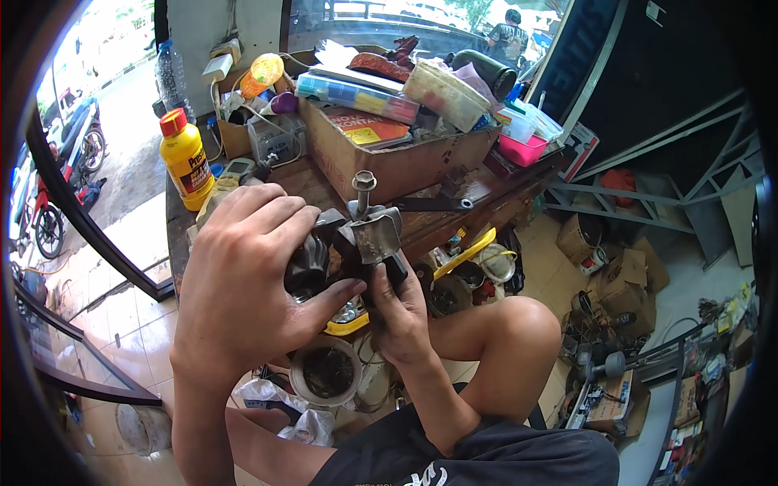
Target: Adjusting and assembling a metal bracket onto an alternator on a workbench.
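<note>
My left hand curls around a dark, rounded black part in front of my chest, thumb along its underside. Beside it my right hand grips a worn grey metal bracket from below, thumb pressed on its lower end. A flanged bolt stands upright out of the bracket's top. The bracket and the black part meet between my hands; whether they are joined I cannot tell. The fingers of my right hand are mostly hidden behind the piece.
Behind my hands a wooden workbench bears a cardboard box heaped with containers. A yellow bottle with a red cap stands at its left. Below are a round bucket and a yellow-edged tray of parts. Cartons and metal frames lie to the right.
</note>
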Demonstrator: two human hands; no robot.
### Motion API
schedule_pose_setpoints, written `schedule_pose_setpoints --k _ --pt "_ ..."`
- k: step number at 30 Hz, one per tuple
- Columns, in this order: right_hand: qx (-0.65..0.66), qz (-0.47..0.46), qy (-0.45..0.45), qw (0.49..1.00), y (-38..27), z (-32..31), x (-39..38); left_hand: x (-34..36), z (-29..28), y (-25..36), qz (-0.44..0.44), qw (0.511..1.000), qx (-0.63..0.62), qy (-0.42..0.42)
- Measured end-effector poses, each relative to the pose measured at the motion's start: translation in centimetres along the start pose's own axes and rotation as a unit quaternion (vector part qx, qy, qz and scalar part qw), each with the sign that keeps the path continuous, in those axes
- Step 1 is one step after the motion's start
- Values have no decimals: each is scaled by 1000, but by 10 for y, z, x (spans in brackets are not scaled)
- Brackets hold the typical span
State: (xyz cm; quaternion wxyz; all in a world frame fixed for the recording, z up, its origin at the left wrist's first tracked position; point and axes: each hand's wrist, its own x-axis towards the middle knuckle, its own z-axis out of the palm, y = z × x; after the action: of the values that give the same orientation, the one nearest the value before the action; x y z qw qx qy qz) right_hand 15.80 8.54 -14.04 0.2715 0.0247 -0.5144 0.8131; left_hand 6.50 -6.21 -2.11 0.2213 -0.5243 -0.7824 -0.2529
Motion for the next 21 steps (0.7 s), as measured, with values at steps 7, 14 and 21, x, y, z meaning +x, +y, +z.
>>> schedule_pose_setpoints --k 7,14,21 --pt "-10 -27 6 1000 4 6 2 -3 -3 -1 -10 1000 10 2" --pt "56 -10 -37 998 2 -7 3 -3 -5 -5 5 1000 -9 0" --pt "69 11 17 997 0 -5 -1 -8 -4 -11 -1 1000 14 -26"
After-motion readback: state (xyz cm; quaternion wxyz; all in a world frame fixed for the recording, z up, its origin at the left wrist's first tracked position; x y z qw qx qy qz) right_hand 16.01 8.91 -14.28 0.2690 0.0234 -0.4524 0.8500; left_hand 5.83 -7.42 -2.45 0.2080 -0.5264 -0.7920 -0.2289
